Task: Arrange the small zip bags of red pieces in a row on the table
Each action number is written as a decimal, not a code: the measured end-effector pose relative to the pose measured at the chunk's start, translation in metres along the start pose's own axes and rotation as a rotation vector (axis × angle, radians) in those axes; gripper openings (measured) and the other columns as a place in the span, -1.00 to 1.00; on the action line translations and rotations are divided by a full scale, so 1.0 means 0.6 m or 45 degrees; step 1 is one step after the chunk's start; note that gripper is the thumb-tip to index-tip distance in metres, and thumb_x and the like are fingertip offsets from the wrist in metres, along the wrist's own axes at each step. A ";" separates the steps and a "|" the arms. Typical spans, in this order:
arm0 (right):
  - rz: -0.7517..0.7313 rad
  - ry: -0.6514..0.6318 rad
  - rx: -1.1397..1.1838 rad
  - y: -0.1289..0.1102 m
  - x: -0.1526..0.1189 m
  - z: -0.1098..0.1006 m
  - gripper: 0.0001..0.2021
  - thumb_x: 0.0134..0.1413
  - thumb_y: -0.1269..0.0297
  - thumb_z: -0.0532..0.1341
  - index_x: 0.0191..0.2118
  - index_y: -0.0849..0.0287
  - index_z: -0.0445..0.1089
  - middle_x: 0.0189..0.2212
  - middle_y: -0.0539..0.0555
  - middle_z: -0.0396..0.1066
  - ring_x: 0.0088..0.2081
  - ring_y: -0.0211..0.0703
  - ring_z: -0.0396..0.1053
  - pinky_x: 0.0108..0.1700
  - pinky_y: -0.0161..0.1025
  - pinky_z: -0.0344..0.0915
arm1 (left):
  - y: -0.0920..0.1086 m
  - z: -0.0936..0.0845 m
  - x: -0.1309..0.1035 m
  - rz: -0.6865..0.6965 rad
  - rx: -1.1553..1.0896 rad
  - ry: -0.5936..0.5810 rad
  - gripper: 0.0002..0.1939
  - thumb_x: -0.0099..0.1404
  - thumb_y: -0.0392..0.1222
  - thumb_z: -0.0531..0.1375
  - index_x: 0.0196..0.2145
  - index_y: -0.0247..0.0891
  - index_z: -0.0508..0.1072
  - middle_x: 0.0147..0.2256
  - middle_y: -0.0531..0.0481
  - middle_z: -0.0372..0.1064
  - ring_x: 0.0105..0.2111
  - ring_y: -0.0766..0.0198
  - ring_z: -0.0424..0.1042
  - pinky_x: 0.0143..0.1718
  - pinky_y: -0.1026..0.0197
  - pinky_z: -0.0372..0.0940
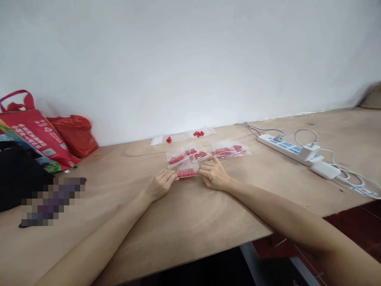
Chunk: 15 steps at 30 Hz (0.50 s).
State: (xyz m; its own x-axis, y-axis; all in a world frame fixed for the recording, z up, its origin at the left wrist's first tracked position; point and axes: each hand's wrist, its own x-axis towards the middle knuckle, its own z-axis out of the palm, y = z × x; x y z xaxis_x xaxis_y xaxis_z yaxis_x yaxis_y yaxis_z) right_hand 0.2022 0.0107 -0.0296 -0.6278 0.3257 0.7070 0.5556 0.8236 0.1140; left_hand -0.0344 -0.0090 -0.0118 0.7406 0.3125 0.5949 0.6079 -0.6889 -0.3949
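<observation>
A small clear zip bag (186,172) with a row of red pieces in it lies flat on the table between my hands. My left hand (162,183) pinches its left corner. My right hand (213,174) is at its right side with fingers curled in; the fingertips seem to grip that edge. Just beyond lie more clear bags of red pieces (180,157), partly overlapping. To the right of these is another overlapping group of filled bags (226,151). Nearer the wall, loose red pieces (199,134) rest on flat clear bags (180,137).
On the right stands a white power strip (285,149) with a plugged-in charger (309,152), a white adapter (325,170) and coiled cables. A red carrier bag (38,135), a red plastic bag (73,135) and black cloth (20,178) are at left. The white wall (190,67) borders the table's back.
</observation>
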 end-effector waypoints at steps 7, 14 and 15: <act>0.081 -0.093 0.204 -0.003 -0.014 -0.015 -0.84 0.09 0.45 -0.07 -0.38 0.17 0.22 -0.53 -0.03 0.34 -0.46 -0.29 0.25 -0.02 -0.14 -0.10 | 0.028 -0.035 0.011 -1.351 -1.201 -0.354 -0.56 0.24 0.05 -0.10 0.02 -0.16 -0.03 -0.54 0.10 0.28 -0.64 0.39 0.27 -0.54 0.28 0.23; -0.002 -0.308 0.429 -0.026 -0.007 -0.029 -0.84 0.12 0.22 0.00 -0.28 0.13 0.27 -0.39 0.00 0.39 -0.28 -0.27 0.28 -0.02 -0.14 -0.11 | 0.054 -0.067 0.036 -1.773 -1.940 -0.524 -0.54 -0.08 -0.21 0.29 -0.21 -0.23 0.22 -0.42 0.07 0.32 -0.47 0.39 0.38 -0.32 0.24 0.33; 0.016 -0.313 0.426 -0.022 -0.007 -0.030 -0.82 0.10 0.18 0.03 -0.27 0.13 0.28 -0.37 0.01 0.39 -0.27 -0.26 0.27 -0.05 -0.16 -0.08 | 0.049 -0.071 0.033 -1.715 -1.944 -0.589 -0.61 -0.10 -0.22 0.30 -0.28 -0.26 0.26 -0.43 0.06 0.32 -0.48 0.39 0.38 -0.34 0.25 0.33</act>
State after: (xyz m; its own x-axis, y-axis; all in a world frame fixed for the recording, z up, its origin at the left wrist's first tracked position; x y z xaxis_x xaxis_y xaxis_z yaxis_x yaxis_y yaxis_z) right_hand 0.2074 -0.0097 -0.0214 -0.7559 0.4048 0.5145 0.3820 0.9110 -0.1555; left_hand -0.0140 -0.0507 0.0181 0.2887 0.9019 -0.3212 0.2179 0.2648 0.9394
